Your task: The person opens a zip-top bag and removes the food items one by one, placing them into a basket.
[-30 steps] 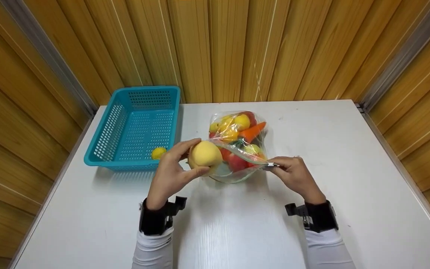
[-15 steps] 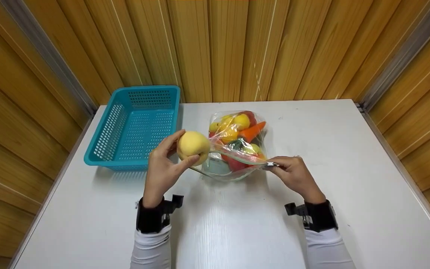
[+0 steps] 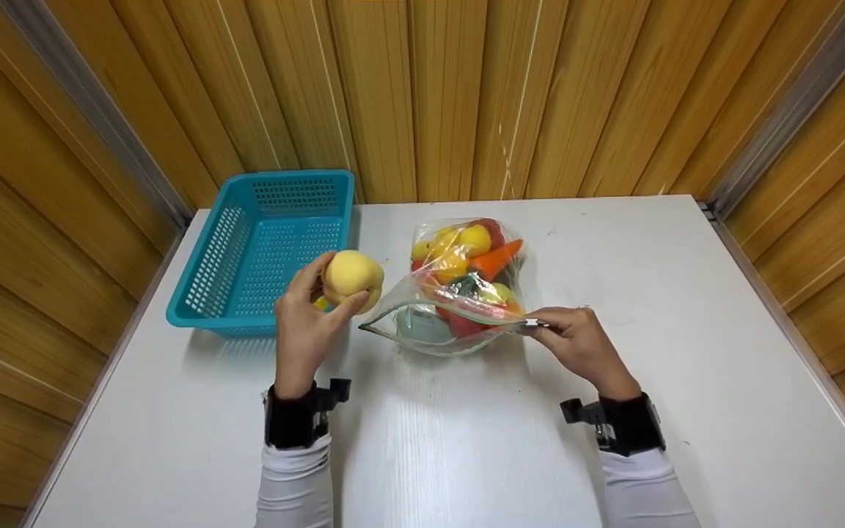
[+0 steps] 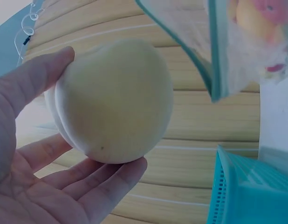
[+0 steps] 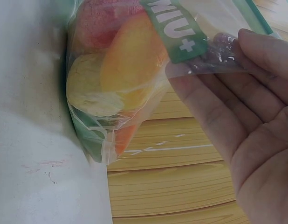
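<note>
The left hand [image 3: 301, 323] grips a yellow fruit [image 3: 353, 275] just left of the clear bag [image 3: 459, 293], which the right hand [image 3: 581, 345] pinches.

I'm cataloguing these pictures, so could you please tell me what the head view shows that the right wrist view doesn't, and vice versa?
Only the head view: the left hand, the pale yellow fruit it grips and the blue basket. Only the right wrist view: a green label with white lettering. Both: the right hand holding the clear bag with produce inside.
</note>
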The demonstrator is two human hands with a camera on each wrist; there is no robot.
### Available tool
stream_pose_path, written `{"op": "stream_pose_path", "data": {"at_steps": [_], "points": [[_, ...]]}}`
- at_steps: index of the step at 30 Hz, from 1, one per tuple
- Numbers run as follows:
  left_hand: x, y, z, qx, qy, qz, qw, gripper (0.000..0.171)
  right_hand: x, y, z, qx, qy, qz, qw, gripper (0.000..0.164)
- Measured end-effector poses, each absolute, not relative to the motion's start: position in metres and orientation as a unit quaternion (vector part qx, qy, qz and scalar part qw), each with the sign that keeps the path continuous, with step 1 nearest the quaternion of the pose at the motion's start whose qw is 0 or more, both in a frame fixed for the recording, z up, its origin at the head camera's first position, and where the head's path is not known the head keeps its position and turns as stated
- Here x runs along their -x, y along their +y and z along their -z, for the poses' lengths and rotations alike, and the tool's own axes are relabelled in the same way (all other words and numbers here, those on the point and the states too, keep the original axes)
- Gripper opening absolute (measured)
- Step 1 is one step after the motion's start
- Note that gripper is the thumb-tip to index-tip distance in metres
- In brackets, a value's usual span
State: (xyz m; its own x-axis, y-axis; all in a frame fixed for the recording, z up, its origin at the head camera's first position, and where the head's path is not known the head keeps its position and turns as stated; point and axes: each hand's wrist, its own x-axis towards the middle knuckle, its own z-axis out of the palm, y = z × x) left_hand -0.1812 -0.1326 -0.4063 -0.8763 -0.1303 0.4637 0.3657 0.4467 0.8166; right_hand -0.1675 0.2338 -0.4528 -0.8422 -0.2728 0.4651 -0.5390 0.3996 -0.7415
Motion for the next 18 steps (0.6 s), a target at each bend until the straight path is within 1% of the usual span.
{"op": "stream_pose_path", "data": {"at_steps": [10,18], "points": [[0.193,-0.153,0.415,0.011,-0.811,0.529,0.251,0.069,0.168,0.234,0.453,-0.253,-0.821,-0.491,0.145,0.014],[0.201,-0.162,0.428,-0.024,-0.822,0.491,0.287,0.071,0.169,0.233,0.454,-0.261,-0.815,-0.494,0.151,0.015]]}}
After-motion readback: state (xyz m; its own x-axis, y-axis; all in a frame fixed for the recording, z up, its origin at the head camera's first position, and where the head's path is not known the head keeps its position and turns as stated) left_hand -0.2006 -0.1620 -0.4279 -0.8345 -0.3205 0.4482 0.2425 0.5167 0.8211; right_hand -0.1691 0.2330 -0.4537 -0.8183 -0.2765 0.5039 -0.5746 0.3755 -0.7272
